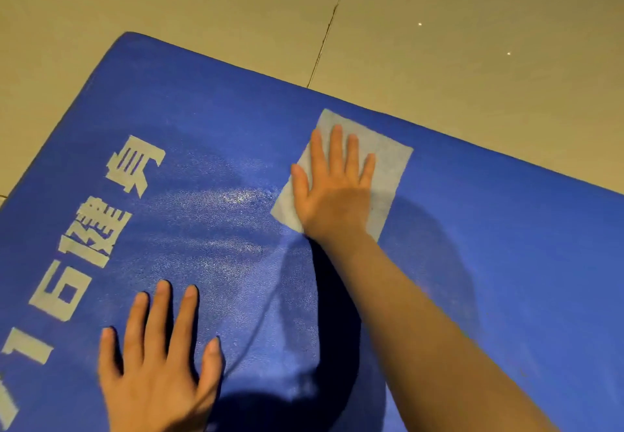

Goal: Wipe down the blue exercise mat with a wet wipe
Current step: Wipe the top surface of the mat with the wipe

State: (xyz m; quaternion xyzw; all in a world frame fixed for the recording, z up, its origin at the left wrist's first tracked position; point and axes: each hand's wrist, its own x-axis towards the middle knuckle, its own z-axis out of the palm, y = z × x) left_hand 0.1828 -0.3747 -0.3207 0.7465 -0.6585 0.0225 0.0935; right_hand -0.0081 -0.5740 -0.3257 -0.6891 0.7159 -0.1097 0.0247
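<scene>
The right hand [332, 192] presses the wipe [381, 175] flat, fingers straight, left hand [158, 357] flat on the mat [506, 246]; only the middle looks wet, the rest remains.

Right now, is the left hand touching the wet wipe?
Apart. The head view shows the left hand flat on the blue mat, with bare mat between it and the wet wipe under the right hand.

Both hands are bare: the left hand [158, 360] and right hand [332, 188] carry no gloves, rings or watch. The right forearm [422, 323] behind its hand is uncovered, no sleeve in view. Nails are short, unpainted.
</scene>
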